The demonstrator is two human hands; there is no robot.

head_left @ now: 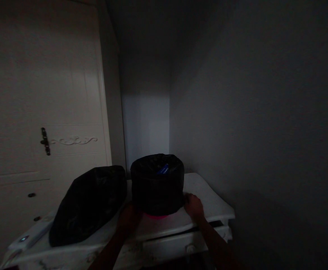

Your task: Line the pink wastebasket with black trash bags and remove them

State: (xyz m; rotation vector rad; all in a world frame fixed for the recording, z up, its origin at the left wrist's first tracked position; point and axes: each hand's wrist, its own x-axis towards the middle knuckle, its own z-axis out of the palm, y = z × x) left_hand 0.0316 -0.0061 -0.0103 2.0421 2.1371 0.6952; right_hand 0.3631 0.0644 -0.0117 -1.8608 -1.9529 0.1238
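Along the worktop's near edge (pixel 177 231), the left hand (pixel 128 217) reaches to the lower left of a black cover (pixel 158 191); its grip is too dark to tell. The right hand (pixel 194 207) has its grip closed on the cover's lower right side. The cover stands upright between them, right of the worktop's middle, drawn down nearly all round, as far as shows; a pink strip (pixel 156 216) remains exposed below, and the far side is hidden. A black bag (pixel 92 204) slumps towards the left edge. Beyond stands a pale cabinet (pixel 71 90).

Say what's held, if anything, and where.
The round black cover, at its lower right edge, by the right hand; left hand too dark to tell.
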